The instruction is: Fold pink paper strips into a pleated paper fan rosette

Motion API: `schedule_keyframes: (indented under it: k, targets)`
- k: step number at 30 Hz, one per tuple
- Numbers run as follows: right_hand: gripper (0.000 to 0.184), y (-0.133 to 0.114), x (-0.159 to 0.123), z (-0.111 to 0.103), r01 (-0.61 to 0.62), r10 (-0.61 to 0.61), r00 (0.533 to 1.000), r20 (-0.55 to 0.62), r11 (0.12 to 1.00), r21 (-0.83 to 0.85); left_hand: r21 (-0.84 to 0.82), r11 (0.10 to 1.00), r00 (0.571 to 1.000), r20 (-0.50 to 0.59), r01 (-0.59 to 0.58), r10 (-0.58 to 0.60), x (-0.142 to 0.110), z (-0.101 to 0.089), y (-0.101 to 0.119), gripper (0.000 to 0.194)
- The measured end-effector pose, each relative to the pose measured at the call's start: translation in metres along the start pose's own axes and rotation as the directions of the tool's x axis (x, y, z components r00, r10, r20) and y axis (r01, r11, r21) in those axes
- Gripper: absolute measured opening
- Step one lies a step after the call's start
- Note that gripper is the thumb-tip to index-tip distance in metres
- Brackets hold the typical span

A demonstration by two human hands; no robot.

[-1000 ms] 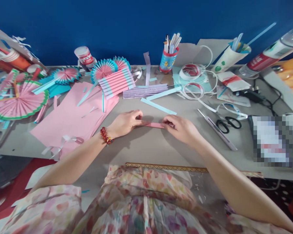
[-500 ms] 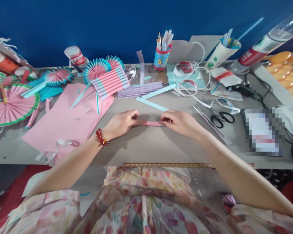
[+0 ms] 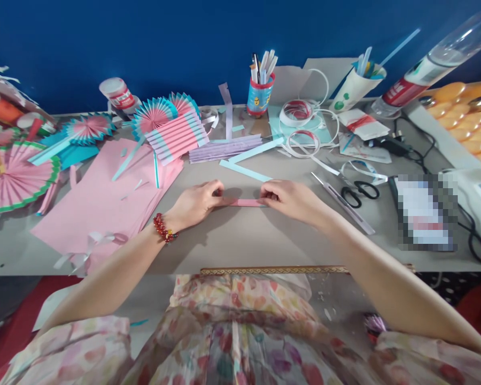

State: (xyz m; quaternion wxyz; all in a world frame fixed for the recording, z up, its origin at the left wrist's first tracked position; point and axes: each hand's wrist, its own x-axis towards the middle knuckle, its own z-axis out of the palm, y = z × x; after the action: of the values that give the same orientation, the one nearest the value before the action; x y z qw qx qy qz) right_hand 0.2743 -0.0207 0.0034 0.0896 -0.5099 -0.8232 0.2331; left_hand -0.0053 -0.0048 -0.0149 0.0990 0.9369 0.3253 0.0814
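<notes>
A narrow folded strip of pink paper (image 3: 246, 202) lies level just above or on the grey table, stretched between my two hands. My left hand (image 3: 198, 203) pinches its left end with thumb and fingers; a red bead bracelet (image 3: 165, 229) circles that wrist. The strip's right end is pressed between the curled fingers of my right hand (image 3: 286, 197). Just beyond my hands rests a light blue paper strip (image 3: 246, 170) bent into a V. Behind it is a pleated purple paper (image 3: 225, 148). My fingers hide both ends of the pink strip.
Pink paper sheets (image 3: 100, 192) lie left, with pleated paper fans (image 3: 156, 117) behind. A pen cup (image 3: 260, 93) stands at the back near coiled white ribbon (image 3: 302, 115). On the right are a craft knife (image 3: 342, 203), scissors (image 3: 359, 193), a phone (image 3: 425, 214) and a tilted bottle (image 3: 409, 88).
The whole view has shifted slightly, so the objects on the table appear a little further left. Both hands keep their pinch on the pink strip, with hardly any movement.
</notes>
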Motion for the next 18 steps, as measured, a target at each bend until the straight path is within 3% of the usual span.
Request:
schedule_keyframes:
  k: [11,18]
  targets:
    - [0.007,0.000,-0.003,0.007,0.022,-0.023,0.999,-0.022,0.998,-0.064,0.022,0.999,0.998,0.036,0.045,-0.045,0.000,-0.003,0.003,0.035]
    - [0.018,0.012,-0.011,0.022,0.136,-0.166,0.966,-0.199,0.978,-0.157,0.097,0.995,0.998,0.052,0.034,-0.039,-0.001,-0.002,0.005,0.037]
